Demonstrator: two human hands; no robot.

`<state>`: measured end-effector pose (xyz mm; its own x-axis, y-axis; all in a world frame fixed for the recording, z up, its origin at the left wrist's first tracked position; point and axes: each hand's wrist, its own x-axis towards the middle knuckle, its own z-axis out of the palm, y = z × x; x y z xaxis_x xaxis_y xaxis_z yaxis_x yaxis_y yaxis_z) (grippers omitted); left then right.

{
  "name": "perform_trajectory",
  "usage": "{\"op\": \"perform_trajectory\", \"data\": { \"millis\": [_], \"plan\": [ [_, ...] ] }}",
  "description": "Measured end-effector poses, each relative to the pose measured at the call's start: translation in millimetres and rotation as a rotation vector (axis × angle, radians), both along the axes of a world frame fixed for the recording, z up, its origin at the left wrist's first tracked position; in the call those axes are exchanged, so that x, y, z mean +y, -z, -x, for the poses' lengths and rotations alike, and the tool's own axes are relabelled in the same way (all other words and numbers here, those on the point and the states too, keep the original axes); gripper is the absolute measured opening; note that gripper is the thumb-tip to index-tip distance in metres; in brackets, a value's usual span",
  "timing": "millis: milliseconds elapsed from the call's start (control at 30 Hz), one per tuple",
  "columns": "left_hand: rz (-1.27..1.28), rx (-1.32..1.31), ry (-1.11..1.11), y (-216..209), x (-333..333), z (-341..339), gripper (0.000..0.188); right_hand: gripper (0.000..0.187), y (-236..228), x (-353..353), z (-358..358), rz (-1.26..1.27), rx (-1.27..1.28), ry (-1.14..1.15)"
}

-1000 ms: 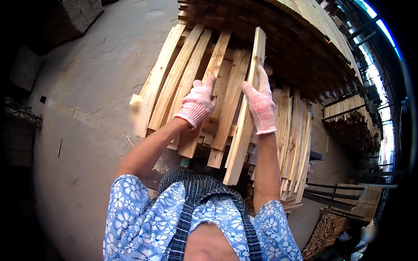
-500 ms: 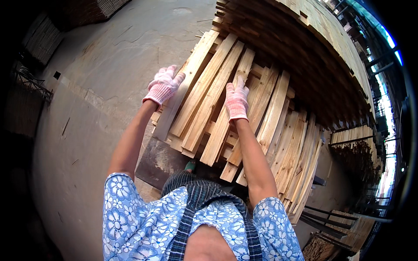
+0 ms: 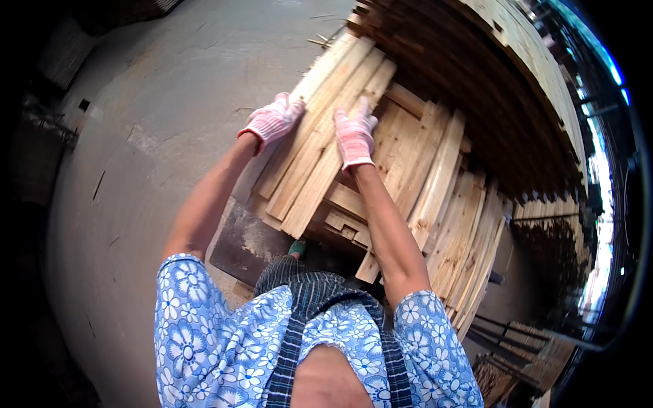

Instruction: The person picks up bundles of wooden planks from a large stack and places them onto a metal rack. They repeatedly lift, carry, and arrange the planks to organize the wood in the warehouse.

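Note:
Pink-and-white knitted gloves cover both hands. My left hand (image 3: 275, 121) rests against the outer edge of the leftmost wooden plank (image 3: 328, 69), its fingers apart at the plank's side. My right hand (image 3: 355, 134) lies with spread fingers over the right edge of another plank (image 3: 314, 187). Between the two hands, several pale planks sit side by side, nearly touching. To the right of my right hand a gap shows crosswise wood pieces (image 3: 347, 197) underneath. The undersides of my fingers are hidden.
More loose planks (image 3: 435, 177) lie to the right. A tall wood stack (image 3: 469, 88) rises behind them. Below the planks is a dark plate (image 3: 248, 248) near my foot. Concrete floor (image 3: 156, 156) stretches left. Further wood and dark metal bars (image 3: 507, 350) stand at the right.
The planks under my right hand have shifted left against the outer ones, closing their gaps and widening the gap to the right. My right hand moved left; my left hand appears slightly further right.

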<state>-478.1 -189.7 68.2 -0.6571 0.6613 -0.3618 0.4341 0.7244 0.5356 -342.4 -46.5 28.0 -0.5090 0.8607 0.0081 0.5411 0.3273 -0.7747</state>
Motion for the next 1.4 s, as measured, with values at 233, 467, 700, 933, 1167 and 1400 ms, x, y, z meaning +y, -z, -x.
{"op": "perform_trajectory", "data": {
  "millis": [233,467,700,933,1167,1400],
  "plan": [
    [0.006,0.209,-0.097,44,-8,18,0.079,0.053,-66,57,-116,-0.424,-0.07,-0.03],
    [0.027,0.19,-0.013,38,0,12,0.076,0.085,21,68,-241,0.165,-0.018,0.297],
    [0.064,0.146,-0.035,23,-3,9,0.078,0.094,9,8,-119,0.39,0.276,0.072],
    [0.031,0.146,-0.042,26,-9,10,0.077,0.09,22,5,-90,0.456,0.385,0.049],
    [0.089,0.224,-0.147,30,5,9,0.093,0.091,10,13,-82,0.322,0.033,0.051],
    [-0.376,0.638,0.158,-6,25,-70,0.082,0.072,-20,87,-231,0.025,-0.008,-0.233]
  ]
}}
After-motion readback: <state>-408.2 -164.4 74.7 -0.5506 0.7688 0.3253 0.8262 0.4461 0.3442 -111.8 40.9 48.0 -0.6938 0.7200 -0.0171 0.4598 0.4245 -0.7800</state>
